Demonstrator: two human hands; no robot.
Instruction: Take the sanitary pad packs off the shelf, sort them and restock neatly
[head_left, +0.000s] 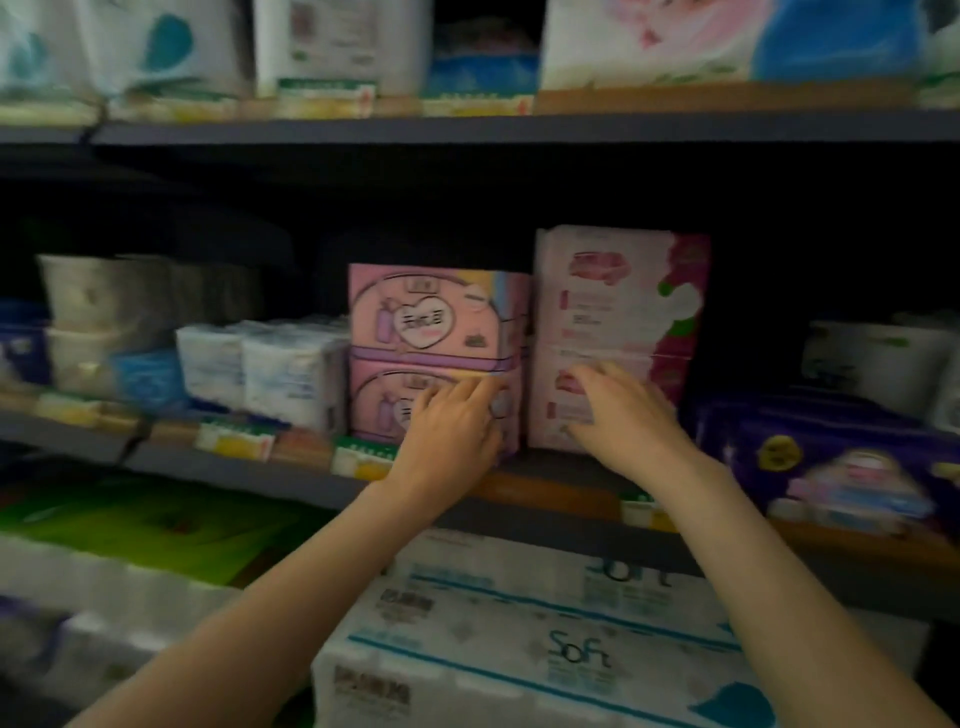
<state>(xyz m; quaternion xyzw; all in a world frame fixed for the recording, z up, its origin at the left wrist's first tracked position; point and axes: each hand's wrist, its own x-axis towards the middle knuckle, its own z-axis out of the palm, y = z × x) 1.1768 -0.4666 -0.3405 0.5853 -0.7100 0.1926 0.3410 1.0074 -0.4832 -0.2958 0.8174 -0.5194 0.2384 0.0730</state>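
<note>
Both hands are on the middle shelf (291, 480), each against a different stack of pad packs. Left hand (451, 428): fingers spread and nearly straight, laid flat on the front of the lower pink pack (384, 410), not wrapped round it. Right hand (621, 410): fingers spread, slightly bent, tips pressing the front of the lower white-and-magenta pack (670, 379); no visible grasp (frame is motion-blurred, so fine contact is hard to read).

Pink stack is two high: upper pink pack (436, 312) with a heart logo sits directly on the lower one. Just right of it, touching or nearly so, stands the taller upper white-and-magenta pack (618, 288) on its twin.

Left of the pink stack: white tissue packs (262, 364), close beside it. Far right: purple pack (831, 462). Below the shelf, a white "Soft" bundle (519, 639) under both forearms.
</note>
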